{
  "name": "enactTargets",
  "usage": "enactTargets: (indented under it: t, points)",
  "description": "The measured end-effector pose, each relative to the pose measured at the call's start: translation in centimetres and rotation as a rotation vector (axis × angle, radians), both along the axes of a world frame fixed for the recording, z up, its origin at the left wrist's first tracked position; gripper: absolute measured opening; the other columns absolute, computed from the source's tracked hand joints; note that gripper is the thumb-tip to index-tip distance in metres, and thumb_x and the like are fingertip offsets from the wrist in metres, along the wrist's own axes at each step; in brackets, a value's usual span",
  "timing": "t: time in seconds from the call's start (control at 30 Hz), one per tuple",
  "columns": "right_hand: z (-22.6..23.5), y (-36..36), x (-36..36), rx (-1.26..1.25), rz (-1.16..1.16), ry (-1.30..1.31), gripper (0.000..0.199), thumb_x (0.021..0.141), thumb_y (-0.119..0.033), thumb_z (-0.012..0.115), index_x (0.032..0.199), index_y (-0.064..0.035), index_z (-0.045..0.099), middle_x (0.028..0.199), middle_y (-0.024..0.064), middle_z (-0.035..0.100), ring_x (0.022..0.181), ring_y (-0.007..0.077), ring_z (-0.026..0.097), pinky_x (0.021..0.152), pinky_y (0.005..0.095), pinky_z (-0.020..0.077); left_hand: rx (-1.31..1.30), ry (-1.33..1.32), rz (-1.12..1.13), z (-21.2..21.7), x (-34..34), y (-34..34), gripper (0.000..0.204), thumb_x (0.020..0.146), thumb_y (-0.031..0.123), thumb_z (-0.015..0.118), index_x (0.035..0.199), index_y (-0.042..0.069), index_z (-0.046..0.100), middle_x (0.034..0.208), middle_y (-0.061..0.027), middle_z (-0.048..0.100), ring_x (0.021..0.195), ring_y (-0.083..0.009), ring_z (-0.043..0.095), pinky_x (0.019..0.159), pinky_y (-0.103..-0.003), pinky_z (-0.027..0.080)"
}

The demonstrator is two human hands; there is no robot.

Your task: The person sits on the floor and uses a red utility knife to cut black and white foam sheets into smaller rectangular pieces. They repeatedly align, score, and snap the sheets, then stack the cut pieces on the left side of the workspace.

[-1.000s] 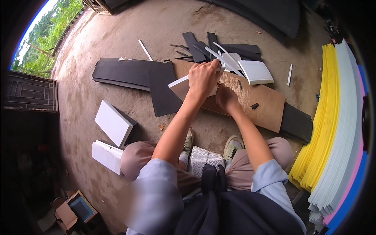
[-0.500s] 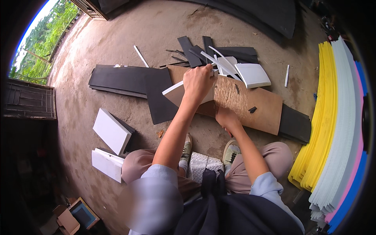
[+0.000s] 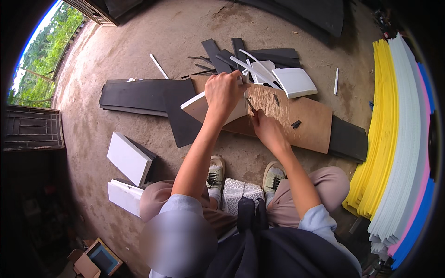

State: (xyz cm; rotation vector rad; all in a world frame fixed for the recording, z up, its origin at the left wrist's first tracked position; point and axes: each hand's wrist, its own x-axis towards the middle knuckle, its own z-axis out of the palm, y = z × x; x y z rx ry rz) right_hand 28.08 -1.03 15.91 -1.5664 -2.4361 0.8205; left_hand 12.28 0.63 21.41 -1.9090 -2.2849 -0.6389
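L hand (image 3: 225, 92) clenched, pressing down on a white foam sheet (image 3: 200, 105); palm covers the sheet's far end, near corner sticks out to the left. R hand (image 3: 265, 128) closed around a thin dark blade-like tool (image 3: 251, 106), tip angled up-left, meeting the sheet edge just beside the L hand; exact tool type can't be told.

White sheet lies on a brown board (image 3: 296, 116), board flat on the concrete floor (image 3: 153, 28), running left-to-right and tilted down toward the right. Small dark offcut (image 3: 295, 124) on board, right of R hand.

Surroundings: black foam sheets (image 3: 139, 95) stacked left of board, one overlapping under it. Black + white strips (image 3: 250, 60) piled beyond board w/ a white square piece (image 3: 294, 82). Two white blocks (image 3: 130, 158) near the left knee. Yellow/white/pink/blue foam sheet stack (image 3: 394, 139) at right. White textured block (image 3: 238, 192) between the shoes.
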Motion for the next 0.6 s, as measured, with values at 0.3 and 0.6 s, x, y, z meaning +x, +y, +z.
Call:
enactTargets:
  t: [0.3, 0.6]
  points:
    - [-0.36, -0.22, -0.87, 0.081, 0.005, 0.028, 0.021, 0.088, -0.02, 0.044, 0.093, -0.0012, 0.053, 0.059, 0.0191, 0.059, 0.059, 0.0372, 0.061, 0.053, 0.0466, 0.0485, 0.052, 0.018, -0.009, -0.39, 0.29, -0.13, 0.029, 0.064, 0.037, 0.073, 0.076, 0.011, 0.066, 0.062, -0.0071, 0.062, 0.06, -0.0221, 0.061, 0.063, -0.032, 0.045]
    - [-0.32, -0.36, -0.72, 0.087, 0.01, 0.031, 0.022, 0.088, -0.019, 0.044, 0.096, -0.0007, 0.053, 0.058, 0.0189, 0.059, 0.057, 0.0357, 0.061, 0.052, 0.0456, 0.0484, 0.014, 0.026, 0.011, -0.29, 0.3, -0.08, 0.031, 0.065, 0.039, 0.072, 0.079, 0.011, 0.066, 0.061, -0.0066, 0.062, 0.06, -0.0216, 0.061, 0.065, -0.033, 0.046]
